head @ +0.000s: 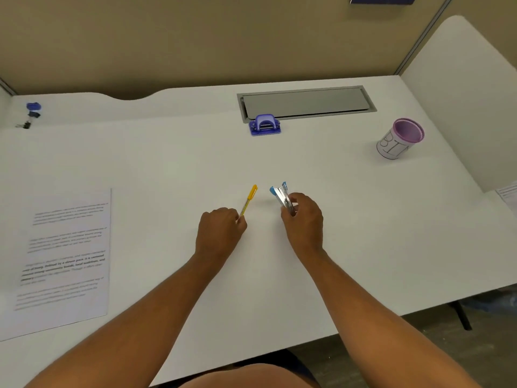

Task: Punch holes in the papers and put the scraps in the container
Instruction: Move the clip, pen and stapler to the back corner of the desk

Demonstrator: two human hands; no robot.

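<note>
Hands [221,225] (gripping) short of punch [264,125]

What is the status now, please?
Left hand holds yellow pen. Right hand holds stapler. Hole punch, papers, container untouched.

Your white desk [349,219] carries printed paper sheets [67,256], a purple hole punch [265,125], a purple-rimmed cup [400,139] and binder clips [30,116].

Both bare forearms reached forward over the desk, converging toward its middle. The left hand [221,224] was curled, knuckles up, pinching a pen [248,200] that pointed away. The right hand [303,217] was curled too, fingers wrapped round a stapler [282,196] that stuck out beyond them.
</note>
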